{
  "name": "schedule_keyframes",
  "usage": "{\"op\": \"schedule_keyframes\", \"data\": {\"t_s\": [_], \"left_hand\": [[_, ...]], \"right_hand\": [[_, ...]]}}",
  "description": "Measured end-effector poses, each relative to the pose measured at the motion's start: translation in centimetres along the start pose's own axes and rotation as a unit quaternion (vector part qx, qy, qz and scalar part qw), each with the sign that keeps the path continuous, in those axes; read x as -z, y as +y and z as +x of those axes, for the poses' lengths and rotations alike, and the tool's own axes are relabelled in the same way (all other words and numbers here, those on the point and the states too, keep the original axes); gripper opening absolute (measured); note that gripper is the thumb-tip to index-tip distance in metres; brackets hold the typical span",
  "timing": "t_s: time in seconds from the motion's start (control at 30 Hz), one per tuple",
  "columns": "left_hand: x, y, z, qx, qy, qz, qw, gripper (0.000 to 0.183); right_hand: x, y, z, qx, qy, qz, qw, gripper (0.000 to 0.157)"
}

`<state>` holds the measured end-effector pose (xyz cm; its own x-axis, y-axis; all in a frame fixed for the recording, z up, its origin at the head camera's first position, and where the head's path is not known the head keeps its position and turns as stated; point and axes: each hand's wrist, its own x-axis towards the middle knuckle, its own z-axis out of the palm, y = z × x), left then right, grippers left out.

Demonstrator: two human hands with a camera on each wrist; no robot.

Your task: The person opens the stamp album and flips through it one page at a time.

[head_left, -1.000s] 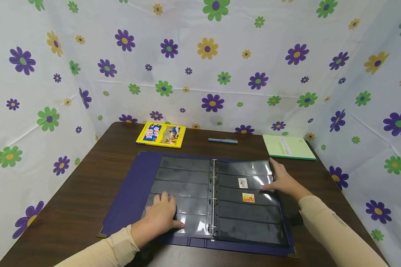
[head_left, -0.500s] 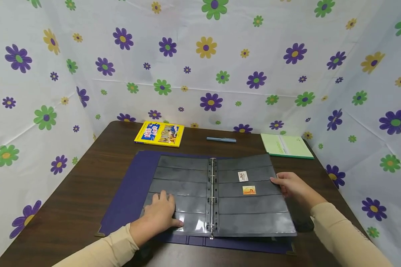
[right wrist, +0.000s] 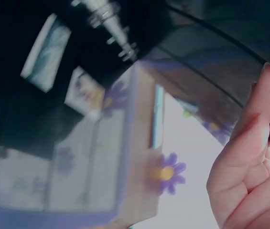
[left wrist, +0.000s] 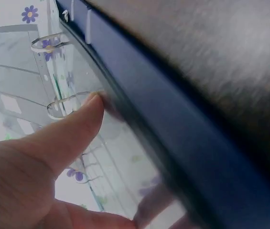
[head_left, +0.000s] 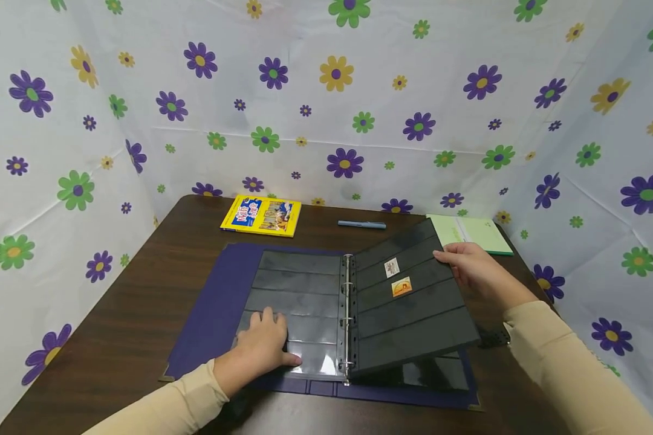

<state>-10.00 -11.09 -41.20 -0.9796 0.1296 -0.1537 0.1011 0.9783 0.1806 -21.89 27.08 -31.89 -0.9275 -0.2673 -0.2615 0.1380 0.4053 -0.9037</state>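
A purple stamp album (head_left: pixel 204 311) lies spread on the table, its metal ring spine (head_left: pixel 347 320) running down the middle. My left hand (head_left: pixel 258 347) rests on the left black pocket page (head_left: pixel 299 284), fingers spread and thumb near the lower edge. At the right, my right hand (head_left: pixel 481 272) pinches the outer edge of a black pocket page (head_left: pixel 413 320), which is raised and tilted. On this page sit a whitish stamp (head_left: pixel 392 267) and an orange-yellow stamp (head_left: pixel 401 286). Under it, part of another dark page (head_left: pixel 438 373) shows.
Behind the album lie a yellow book (head_left: pixel 261 215) and a blue pen (head_left: pixel 361 225). A pale green book (head_left: pixel 484 232) at the back right is partly covered by the raised page and right hand. A dark object (head_left: pixel 492 338) sits beside the right forearm.
My right hand has taken hold of the right page's outer edge and lifted it, tilting the page up with its two stamps. My left hand has stayed in place.
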Motion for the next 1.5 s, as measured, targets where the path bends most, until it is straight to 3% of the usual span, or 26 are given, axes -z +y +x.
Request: {"op": "schedule_keyframes", "data": {"t_s": [0.17, 0.33, 0.47, 0.6, 0.7, 0.83, 0.93, 1.1, 1.2, 1.37, 1.5], "left_hand": [[2.3, 0.2, 1.3, -0.003, -0.017, -0.022, 0.9996, 0.072], [7.0, 2.1, 2.9, -0.037, 0.002, -0.091, 0.9951, 0.062], [10.9, 4.5, 3.3, -0.095, 0.036, -0.177, 0.9789, 0.049], [13.8, 7.4, 3.4, -0.146, 0.026, -0.234, 0.9609, 0.051], [15.0, 9.4, 3.5, -0.167, 0.002, -0.243, 0.9555, 0.06], [15.3, 11.1, 4.0, -0.18, -0.021, -0.22, 0.9586, 0.059], [15.0, 11.4, 4.3, -0.176, -0.028, -0.207, 0.962, 0.051], [15.1, 10.4, 4.3, -0.146, -0.025, -0.21, 0.9664, 0.043], [15.4, 9.3, 3.9, -0.134, -0.024, -0.219, 0.9663, 0.041], [15.7, 7.2, 3.2, -0.108, -0.013, -0.227, 0.9677, 0.041], [15.8, 5.1, 2.3, -0.089, -0.01, -0.217, 0.972, 0.039]], "right_hand": [[-1.1, -3.3, 0.4, 0.044, -0.013, -0.003, 0.999, 0.036], [-2.8, -6.1, 0.6, 0.077, -0.031, -0.006, 0.996, 0.035], [-4.4, -7.7, 0.9, 0.095, -0.034, 0.004, 0.995, 0.037], [-6.2, -8.9, 1.4, 0.099, -0.041, 0.037, 0.994, 0.029], [-7.4, -9.6, 1.8, 0.104, -0.042, 0.04, 0.993, 0.026], [-8.6, -10.3, 2.2, 0.11, -0.059, 0.041, 0.991, 0.028], [-9.0, -10.3, 2.4, 0.107, -0.08, 0.043, 0.99, 0.027], [-7.5, -8.1, 2.6, 0.116, -0.091, 0.007, 0.989, 0.038], [-5.7, -4.7, 3.1, 0.13, -0.063, -0.089, 0.985, 0.044], [-3.2, 2.6, 4.0, 0.105, -0.023, -0.274, 0.956, 0.072], [-2.4, 7.0, 4.4, 0.094, -0.019, -0.338, 0.936, 0.091]]}}
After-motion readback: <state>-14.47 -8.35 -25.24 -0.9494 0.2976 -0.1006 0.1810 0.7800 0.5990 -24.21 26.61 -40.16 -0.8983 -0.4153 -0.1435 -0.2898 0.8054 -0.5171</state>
